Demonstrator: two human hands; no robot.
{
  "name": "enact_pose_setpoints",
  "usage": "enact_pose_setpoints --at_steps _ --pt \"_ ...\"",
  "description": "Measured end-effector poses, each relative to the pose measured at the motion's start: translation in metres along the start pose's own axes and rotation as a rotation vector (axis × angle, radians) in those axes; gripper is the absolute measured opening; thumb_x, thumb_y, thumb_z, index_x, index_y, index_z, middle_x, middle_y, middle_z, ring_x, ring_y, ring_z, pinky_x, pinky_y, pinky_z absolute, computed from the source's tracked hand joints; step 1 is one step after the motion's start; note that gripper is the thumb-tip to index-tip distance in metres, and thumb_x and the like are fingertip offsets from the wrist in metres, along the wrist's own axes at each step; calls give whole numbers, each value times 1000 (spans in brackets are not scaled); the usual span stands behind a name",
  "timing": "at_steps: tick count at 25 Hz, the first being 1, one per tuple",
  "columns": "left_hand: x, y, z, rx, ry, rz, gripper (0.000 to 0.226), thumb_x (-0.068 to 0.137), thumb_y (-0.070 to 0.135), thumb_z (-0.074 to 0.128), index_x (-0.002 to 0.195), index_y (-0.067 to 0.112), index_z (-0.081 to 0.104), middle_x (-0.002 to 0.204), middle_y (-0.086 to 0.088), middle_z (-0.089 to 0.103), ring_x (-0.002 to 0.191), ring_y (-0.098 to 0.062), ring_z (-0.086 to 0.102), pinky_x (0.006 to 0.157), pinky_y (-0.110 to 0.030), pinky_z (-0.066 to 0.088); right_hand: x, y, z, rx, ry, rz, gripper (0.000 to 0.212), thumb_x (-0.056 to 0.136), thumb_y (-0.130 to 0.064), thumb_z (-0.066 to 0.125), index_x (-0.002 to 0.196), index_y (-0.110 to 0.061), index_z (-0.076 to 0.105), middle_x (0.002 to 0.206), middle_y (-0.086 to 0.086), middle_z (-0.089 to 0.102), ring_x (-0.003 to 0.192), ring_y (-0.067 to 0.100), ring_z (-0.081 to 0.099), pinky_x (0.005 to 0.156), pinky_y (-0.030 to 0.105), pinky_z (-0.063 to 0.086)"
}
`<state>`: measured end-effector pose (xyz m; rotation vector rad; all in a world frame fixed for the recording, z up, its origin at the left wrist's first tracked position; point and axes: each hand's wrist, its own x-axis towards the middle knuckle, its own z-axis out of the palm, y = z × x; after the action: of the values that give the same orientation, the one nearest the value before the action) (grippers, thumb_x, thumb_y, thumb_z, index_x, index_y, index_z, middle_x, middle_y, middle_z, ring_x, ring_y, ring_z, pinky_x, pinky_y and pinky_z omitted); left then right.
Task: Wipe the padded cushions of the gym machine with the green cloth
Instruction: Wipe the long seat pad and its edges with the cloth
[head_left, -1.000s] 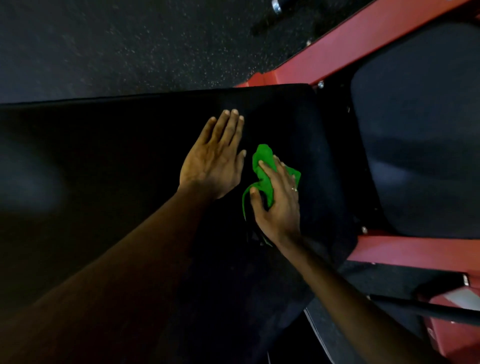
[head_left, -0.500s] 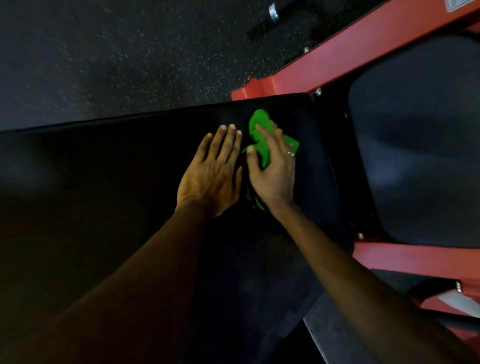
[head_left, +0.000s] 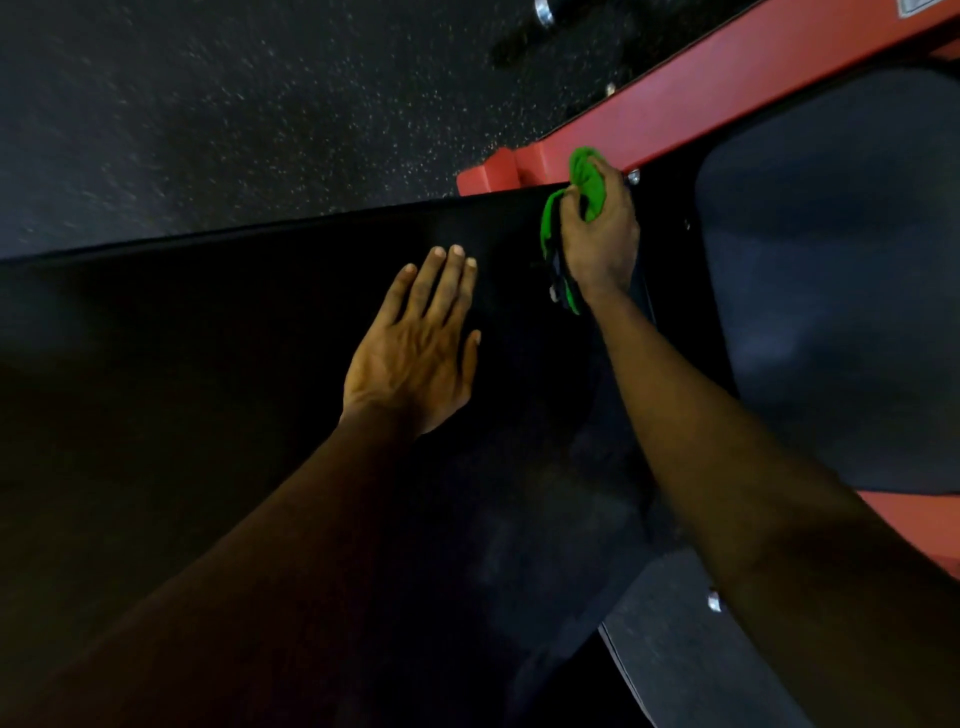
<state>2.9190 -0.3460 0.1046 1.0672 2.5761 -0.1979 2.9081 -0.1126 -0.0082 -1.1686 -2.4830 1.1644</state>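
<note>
The wide black padded cushion (head_left: 260, 322) has a smooth, matt, vinyl-like skin. The bright green cloth (head_left: 589, 182) is soft, crumpled fabric with no shine. The red metal frame beam (head_left: 727, 93) carries smooth, satin paint. The dark speckled floor (head_left: 234, 104) looks rough and rubbery. 1 small silver bolt head (head_left: 714, 601) gleams as bare metal.

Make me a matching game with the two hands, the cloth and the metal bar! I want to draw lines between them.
Things:
1. left hand
2. right hand
3. cloth
4. metal bar

Descriptions:
A. red
B. lies flat on the black cushion
C. grips the cloth
D. green, bunched at the cushion's far corner

Pairs: 1-B, 2-C, 3-D, 4-A
</note>
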Motion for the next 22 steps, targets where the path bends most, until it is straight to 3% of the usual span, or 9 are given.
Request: enact_pose_setpoints --at_steps 2,5,10,13,17,22 --pt "0 0 1 18 2 -1 68 102 40 13 160 5 4 168 -13 5 156 -25 2 126 -41 0 9 14 -7 -48 1 61 56 88 -39 52 140 -19 58 137 1 63 125 19 60 108 31 44" --pt "2 1 1 12 4 10 69 101 40 12 160 5 5 168 -13 5 156 -25 2 126 -41 -1 -4 11 -13 -46 -6 129 59 85 -40 52 140 -19 58 141 4 60 129 22 58 108 37 45" --pt "3 1 1 24 -14 5 69 101 40 15 160 5 9 168 -13 9 156 -26 5 125 -41 0 -96 -19 -11 -5 -182 -175 53 91 -33 55 142 -17 56 154 6 48 144 24 43 120 39 33" --pt "2 2 1 27 -22 9 69 101 40 15 160 5 9 168 -13 9 156 -26 5 125 -42 1 -73 -11 -13 -51 -123 -239 50 90 -30 57 137 -14 59 145 6 57 135 23 52 115 44 38" --pt "2 1 0 29 -8 1 68 101 40 16 160 5 12 168 -13 11 156 -25 6 125 -41 1 -16 -26 6 21 -9 27 48 84 -38 58 128 -22 65 130 -4 66 118 15 62 103 42 48" --pt "-1 1 1 35 4 -2 68 102 40 17 160 6 9 168 -12 9 156 -25 6 125 -41 2 -14 8 -7 -2 -57 -112 43 88 -35 59 128 -19 66 131 -2 66 120 18 62 104 35 48"
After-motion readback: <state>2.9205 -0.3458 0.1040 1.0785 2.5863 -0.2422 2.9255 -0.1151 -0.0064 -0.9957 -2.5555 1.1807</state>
